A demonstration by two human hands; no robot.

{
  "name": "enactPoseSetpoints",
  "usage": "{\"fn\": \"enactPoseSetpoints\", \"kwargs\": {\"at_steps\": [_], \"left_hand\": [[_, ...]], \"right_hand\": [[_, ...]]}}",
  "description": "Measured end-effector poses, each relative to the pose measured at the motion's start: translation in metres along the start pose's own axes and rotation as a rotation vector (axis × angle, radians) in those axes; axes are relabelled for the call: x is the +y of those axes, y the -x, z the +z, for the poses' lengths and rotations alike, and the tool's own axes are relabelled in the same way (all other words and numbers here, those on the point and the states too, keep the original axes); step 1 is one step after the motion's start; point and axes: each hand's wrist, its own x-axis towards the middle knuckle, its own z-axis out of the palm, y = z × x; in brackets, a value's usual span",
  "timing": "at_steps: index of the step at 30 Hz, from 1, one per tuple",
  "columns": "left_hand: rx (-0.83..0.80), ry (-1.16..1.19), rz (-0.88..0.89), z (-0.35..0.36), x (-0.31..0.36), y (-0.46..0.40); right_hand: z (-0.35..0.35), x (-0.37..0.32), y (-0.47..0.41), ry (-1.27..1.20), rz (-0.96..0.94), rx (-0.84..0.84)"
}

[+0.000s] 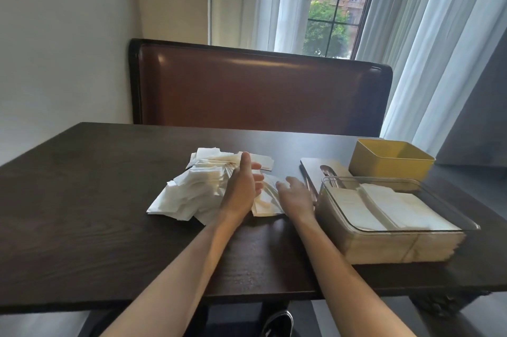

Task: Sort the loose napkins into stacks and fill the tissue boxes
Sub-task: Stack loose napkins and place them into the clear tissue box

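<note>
1. Down at the bottom edge, a black sneaker peeks out under the near rim of the dark wooden table, and both bare forearms reach across it.
2. Left hand stands edge-on with fingers straight and relaxed, pressed against the right flank of the messy heap of loose white paper napkins at mid-table; it grips nothing.
3. Right hand hovers low just right of the heap, fingers loosely spread and holding nothing, over a small fanned batch of cream napkins.
4. Bare tabletop runs wide to the left of the heap and along the near edge.
5. Right side is crowded: a clear plastic tissue box sits near the right edge, packed with neat cream napkin stacks.
6. Behind it stands an open yellow rectangular box, and beside that lies a flat grey lid.
7. Beyond the far edge is a brown leather bench back.
</note>
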Motion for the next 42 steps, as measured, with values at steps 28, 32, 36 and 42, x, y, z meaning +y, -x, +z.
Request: {"fn": "enactPoseSetpoints", "kwargs": {"at_steps": [28, 32, 36, 42], "left_hand": [[0.221, 0.092, 0.151, -0.024, -0.018, -0.014], [0.170, 0.085, 0.186, -0.024, -0.020, -0.013], [-0.001, 0.270, 0.124, -0.023, -0.017, -0.010], [-0.324, 0.456, 0.022, -0.019, -0.014, -0.006]], "right_hand": [[0.008, 0.014, 0.000, -0.341, -0.182, 0.093], [0.005, 0.012, 0.001, -0.374, -0.255, 0.265], [-0.006, -0.005, 0.014, -0.811, -0.250, 0.163], [-0.005, -0.010, 0.021, -0.921, -0.265, -0.252]]}}
